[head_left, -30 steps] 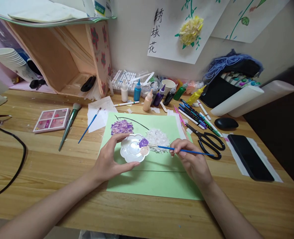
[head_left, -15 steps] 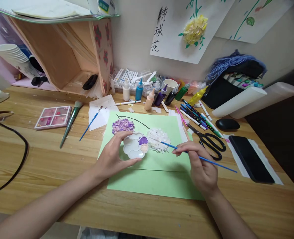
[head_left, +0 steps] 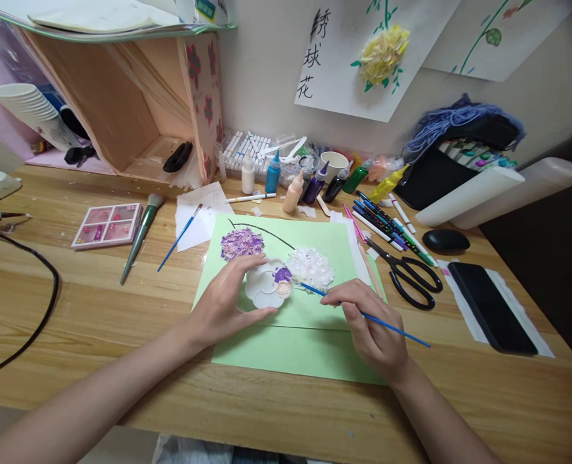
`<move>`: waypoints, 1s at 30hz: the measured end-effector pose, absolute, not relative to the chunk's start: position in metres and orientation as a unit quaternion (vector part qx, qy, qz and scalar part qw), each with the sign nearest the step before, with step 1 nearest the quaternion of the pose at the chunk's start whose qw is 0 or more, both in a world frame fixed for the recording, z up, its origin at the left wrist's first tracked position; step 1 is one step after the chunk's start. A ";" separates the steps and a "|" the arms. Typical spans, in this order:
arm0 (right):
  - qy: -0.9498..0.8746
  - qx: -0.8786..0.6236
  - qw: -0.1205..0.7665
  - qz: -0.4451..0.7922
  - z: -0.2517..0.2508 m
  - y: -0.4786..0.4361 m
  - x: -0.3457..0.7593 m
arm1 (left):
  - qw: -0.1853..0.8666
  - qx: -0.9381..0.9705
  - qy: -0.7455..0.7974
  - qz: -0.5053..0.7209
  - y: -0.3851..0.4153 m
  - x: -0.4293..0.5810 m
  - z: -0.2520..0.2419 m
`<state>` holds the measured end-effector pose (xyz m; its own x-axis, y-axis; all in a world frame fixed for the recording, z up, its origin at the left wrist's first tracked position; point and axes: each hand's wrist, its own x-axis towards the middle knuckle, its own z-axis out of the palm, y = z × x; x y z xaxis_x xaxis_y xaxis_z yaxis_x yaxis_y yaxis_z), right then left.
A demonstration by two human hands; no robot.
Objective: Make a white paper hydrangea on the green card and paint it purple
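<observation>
My left hand (head_left: 227, 293) pinches a small white flower-shaped paint palette (head_left: 259, 293) between thumb and fingers, above the green paper (head_left: 286, 351). Purple paint (head_left: 282, 275) and peach paint (head_left: 283, 288) lie in its right-hand wells. My right hand (head_left: 375, 325) grips a thin blue paintbrush (head_left: 392, 327), its tip by the palette's right edge, near the peach paint; whether it touches is too small to tell. On the paper are a purple-and-pink textured flower (head_left: 242, 243), a white textured flower (head_left: 311, 268) and a dark curved stem line (head_left: 266, 232).
Black-handled scissors (head_left: 411, 277), a phone (head_left: 491, 306) and a mouse (head_left: 446, 241) lie to the right. Several paint bottles (head_left: 293, 193) stand behind the paper. Leftward are a second brush (head_left: 179, 238), a makeup brush (head_left: 140, 238), a pink palette case (head_left: 106, 225) and a black cable (head_left: 56, 277).
My right hand has moved left and slightly down, bringing the brush tip from over the white flower toward the palette. My left hand still holds the palette; the view has shifted slightly.
</observation>
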<state>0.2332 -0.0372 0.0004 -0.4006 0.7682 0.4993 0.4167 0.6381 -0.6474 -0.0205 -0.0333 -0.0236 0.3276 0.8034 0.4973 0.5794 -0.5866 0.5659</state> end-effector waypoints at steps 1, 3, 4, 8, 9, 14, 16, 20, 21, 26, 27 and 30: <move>-0.805 -0.370 0.410 0.217 0.001 -0.037 0.233 | 0.144 0.802 0.431 0.388 -0.033 -0.020 -0.024; -0.803 -0.373 0.410 0.218 0.001 -0.037 0.233 | 0.145 0.801 0.431 0.389 -0.033 -0.020 -0.024; -0.804 -0.372 0.408 0.220 0.000 -0.037 0.233 | 0.145 0.801 0.432 0.388 -0.033 -0.020 -0.024; -0.791 -0.383 0.408 0.249 -0.001 -0.036 0.233 | 0.144 0.802 0.428 0.391 -0.033 -0.020 -0.023; -0.782 -0.390 0.413 0.256 -0.002 -0.036 0.232 | 0.144 0.803 0.427 0.391 -0.033 -0.020 -0.023; -0.753 -0.404 0.426 0.299 -0.003 -0.035 0.233 | 0.150 0.802 0.430 0.386 -0.034 -0.021 -0.023; -0.728 -0.405 0.446 0.327 -0.003 -0.036 0.233 | 0.154 0.801 0.434 0.383 -0.034 -0.021 -0.024; -0.668 -0.402 0.510 0.364 -0.003 -0.037 0.233 | 0.153 0.799 0.436 0.384 -0.033 -0.022 -0.025; -0.662 -0.401 0.514 0.369 -0.004 -0.037 0.233 | 0.152 0.800 0.434 0.385 -0.033 -0.022 -0.025; -0.687 -0.412 0.469 0.371 -0.007 -0.038 0.233 | 0.149 0.801 0.435 0.384 -0.033 -0.022 -0.024; -0.694 -0.413 0.461 0.368 -0.007 -0.039 0.233 | 0.148 0.801 0.436 0.384 -0.033 -0.022 -0.024; -0.703 -0.414 0.456 0.356 -0.007 -0.038 0.233 | 0.146 0.801 0.436 0.383 -0.034 -0.022 -0.024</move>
